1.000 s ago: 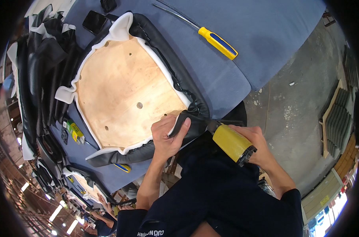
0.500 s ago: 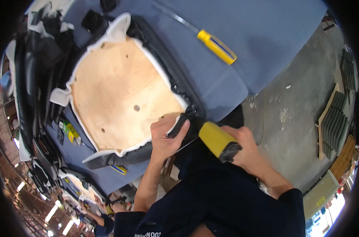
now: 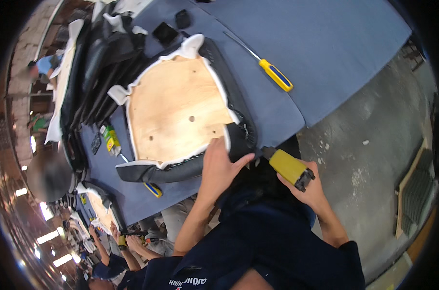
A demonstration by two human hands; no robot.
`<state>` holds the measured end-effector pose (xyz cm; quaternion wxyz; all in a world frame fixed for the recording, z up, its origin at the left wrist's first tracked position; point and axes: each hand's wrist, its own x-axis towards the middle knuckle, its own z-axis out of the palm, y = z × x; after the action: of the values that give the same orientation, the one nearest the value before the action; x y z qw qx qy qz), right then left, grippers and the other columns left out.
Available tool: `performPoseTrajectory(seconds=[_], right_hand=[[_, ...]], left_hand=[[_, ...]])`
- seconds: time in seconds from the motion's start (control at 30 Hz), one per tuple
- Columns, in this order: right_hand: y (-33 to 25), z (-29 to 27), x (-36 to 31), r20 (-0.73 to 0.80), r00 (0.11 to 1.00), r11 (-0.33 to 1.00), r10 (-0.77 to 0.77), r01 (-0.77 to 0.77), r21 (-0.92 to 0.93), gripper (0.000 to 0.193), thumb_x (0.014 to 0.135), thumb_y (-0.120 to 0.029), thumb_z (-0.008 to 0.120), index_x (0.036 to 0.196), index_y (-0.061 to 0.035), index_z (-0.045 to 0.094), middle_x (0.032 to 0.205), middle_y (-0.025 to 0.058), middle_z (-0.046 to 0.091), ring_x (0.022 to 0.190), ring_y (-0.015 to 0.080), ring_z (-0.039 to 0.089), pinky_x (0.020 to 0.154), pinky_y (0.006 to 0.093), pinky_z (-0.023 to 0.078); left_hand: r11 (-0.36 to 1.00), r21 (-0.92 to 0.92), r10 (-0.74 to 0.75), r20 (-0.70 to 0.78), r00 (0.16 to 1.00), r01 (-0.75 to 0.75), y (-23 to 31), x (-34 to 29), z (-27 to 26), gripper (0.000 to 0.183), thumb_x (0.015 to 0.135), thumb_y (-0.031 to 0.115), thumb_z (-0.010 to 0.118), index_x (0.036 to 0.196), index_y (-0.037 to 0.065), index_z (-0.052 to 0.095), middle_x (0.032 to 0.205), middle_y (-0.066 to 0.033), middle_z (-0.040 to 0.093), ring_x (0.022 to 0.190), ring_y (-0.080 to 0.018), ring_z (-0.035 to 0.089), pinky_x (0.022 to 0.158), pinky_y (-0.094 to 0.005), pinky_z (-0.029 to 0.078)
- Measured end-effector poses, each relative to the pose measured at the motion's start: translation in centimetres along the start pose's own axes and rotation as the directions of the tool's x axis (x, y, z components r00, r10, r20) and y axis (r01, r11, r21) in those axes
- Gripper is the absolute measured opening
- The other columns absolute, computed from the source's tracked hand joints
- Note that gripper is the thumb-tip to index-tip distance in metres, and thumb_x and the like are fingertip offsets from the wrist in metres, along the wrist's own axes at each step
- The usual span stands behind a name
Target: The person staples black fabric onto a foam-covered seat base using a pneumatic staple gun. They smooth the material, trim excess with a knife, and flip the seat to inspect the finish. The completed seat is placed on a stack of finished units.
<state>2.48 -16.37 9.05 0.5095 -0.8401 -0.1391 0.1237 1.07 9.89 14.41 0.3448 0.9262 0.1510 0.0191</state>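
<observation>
A chair seat lies underside up on the blue-grey table, its pale plywood board (image 3: 171, 104) ringed by white lining and a black cover (image 3: 181, 169) folded over the edge. My left hand (image 3: 218, 166) holds the cover down at the near right corner, fingers over the board's edge and thumb stretched along the black material. My right hand (image 3: 309, 186) is wrapped around a yellow and black staple gun (image 3: 289, 166). Its nose points left at that corner, close to my left thumb; I cannot tell whether it touches. Staples glint along the cover's right edge.
A yellow-handled screwdriver (image 3: 276, 76) lies on the table (image 3: 326, 63) beyond the seat. Another yellow handle (image 3: 153, 189) sticks out below the seat. Black covers (image 3: 98, 67) are heaped at left, near a green-yellow box (image 3: 110, 140). Co-workers' hands (image 3: 132, 244) work at lower left.
My left hand has gone from pinching the raised cover flap to pressing it flat over the corner. The staple gun has turned slightly, still beside the corner. The whole view has shifted.
</observation>
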Motion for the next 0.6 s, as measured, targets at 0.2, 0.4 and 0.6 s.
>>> performPoseTrajectory(seconds=[0.2,0.4,0.6], right_hand=[[0.7,0.6,-0.8,0.048,0.972,0.967,0.230,-0.234,0.104,0.059,0.082,-0.027,0.093,0.119,0.0056,0.059,0.107,0.0165,0.068,0.101,0.0270,0.070,0.091,0.0413,0.054],[-2.3,0.5,2.6,0.134,0.967,0.952,0.218,-0.241,0.188,0.046,0.092,-0.022,0.084,0.127,-0.0003,0.064,0.109,0.0127,0.069,0.090,0.0175,0.064,0.079,0.0357,0.054],[-1.3,-0.2,3.7,0.255,0.940,0.931,0.227,-0.286,0.225,0.039,0.093,-0.009,0.079,0.126,0.0041,0.062,0.099,0.0120,0.069,0.082,0.0209,0.066,0.072,0.0346,0.056]], left_hand=[[0.996,0.052,-0.081,0.112,0.990,0.076,-0.3,2.2,-1.8,0.041,0.087,0.034,0.081,0.082,-0.003,0.066,0.077,-0.0254,0.068,0.078,-0.0464,0.068,0.072,-0.0528,0.053],[0.997,0.063,-0.048,0.017,0.999,0.047,-0.7,3.3,-0.7,0.044,0.084,0.038,0.081,0.082,-0.004,0.068,0.078,-0.0249,0.070,0.081,-0.0451,0.071,0.074,-0.0528,0.056],[1.000,0.001,0.017,-0.044,0.999,-0.017,-1.5,2.2,0.6,0.033,0.087,0.025,0.080,0.086,-0.004,0.065,0.083,-0.0247,0.069,0.085,-0.0464,0.069,0.075,-0.0539,0.054]])
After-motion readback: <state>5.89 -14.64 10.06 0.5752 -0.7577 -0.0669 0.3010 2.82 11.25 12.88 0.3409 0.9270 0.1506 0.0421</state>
